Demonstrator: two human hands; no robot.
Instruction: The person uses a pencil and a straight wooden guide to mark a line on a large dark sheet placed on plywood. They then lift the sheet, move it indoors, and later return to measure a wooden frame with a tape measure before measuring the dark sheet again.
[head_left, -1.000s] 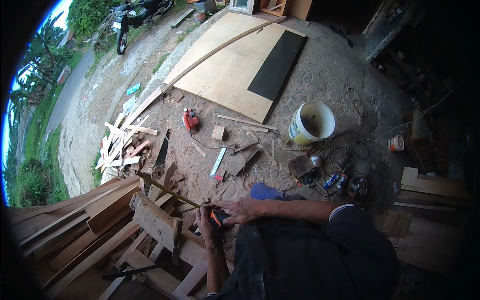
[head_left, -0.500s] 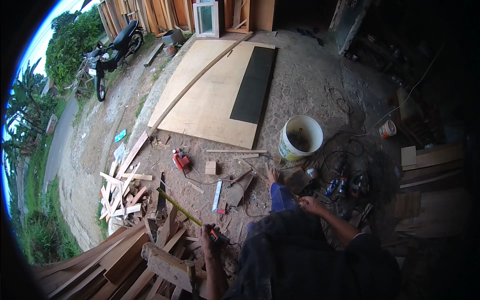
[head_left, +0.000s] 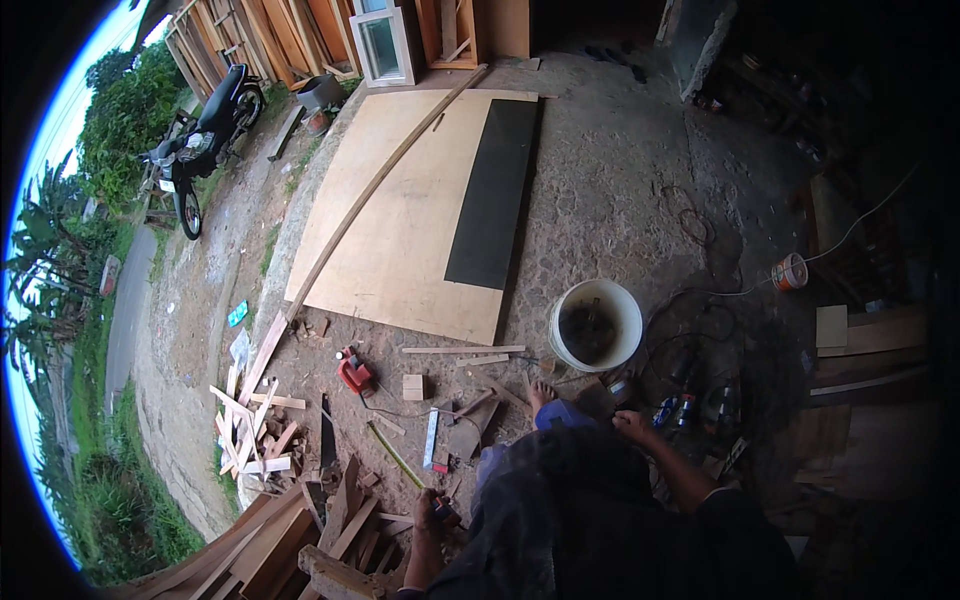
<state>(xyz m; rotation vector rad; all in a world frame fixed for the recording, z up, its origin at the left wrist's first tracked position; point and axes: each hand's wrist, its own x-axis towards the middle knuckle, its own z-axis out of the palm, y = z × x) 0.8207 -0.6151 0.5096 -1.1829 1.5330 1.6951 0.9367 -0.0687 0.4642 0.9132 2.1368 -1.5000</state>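
My left hand point(head_left: 426, 528), low in the view, is wrapped round a tape measure point(head_left: 447, 513) with a dark and orange case. Its yellow blade point(head_left: 396, 456) sticks out forward and to the left, above the dirt floor. My right hand point(head_left: 632, 427) is closed beside my knee; what it holds, if anything, is too small and dark to make out. Near the tape blade lie a try square point(head_left: 431, 440) with a pale blade and red end, a small wood block point(head_left: 414, 387) and a red power tool point(head_left: 354, 370) with a cord.
Ahead lies a large plywood sheet point(head_left: 390, 220) with a dark panel point(head_left: 492, 200) and a long batten point(head_left: 385, 175) across it. A white bucket point(head_left: 634, 325) stands right of centre. Wood scraps point(head_left: 250, 430) and stacked boards point(head_left: 270, 545) are at left; power tools point(head_left: 688, 405) and cords at right.
The whole scene sits lower in the view, as my head has tilted up. The tape blade looks shorter and points more forward. My right hand has shifted slightly relative to my knee.
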